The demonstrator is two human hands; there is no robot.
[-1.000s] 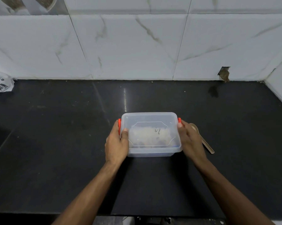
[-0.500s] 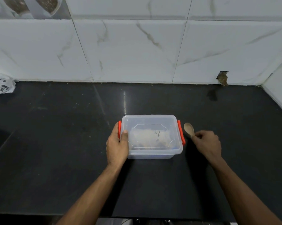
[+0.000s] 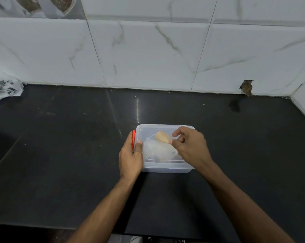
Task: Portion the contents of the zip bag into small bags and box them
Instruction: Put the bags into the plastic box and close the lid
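Note:
A clear plastic box (image 3: 149,132) with its lid on and an orange clip on the left side stands on the black counter, with whitish bagged contents faintly visible inside. My left hand (image 3: 130,157) grips the box's left side, thumb on the lid. Over the lid my right hand (image 3: 190,146) pinches a small wooden spoon (image 3: 162,137) by its handle, the bowl pointing left. The spoon's handle and the box's right clip are hidden behind that hand.
The black counter (image 3: 60,155) runs back to a white marble-tiled wall (image 3: 148,55), with a side wall at the right. A crumpled printed white bag (image 3: 4,86) lies at the far left. A small hole (image 3: 246,86) shows in the tile at the back right.
My right hand left the box's right side, took the wooden spoon from the counter beside it and brought it over the lid. My left hand stayed on the box.

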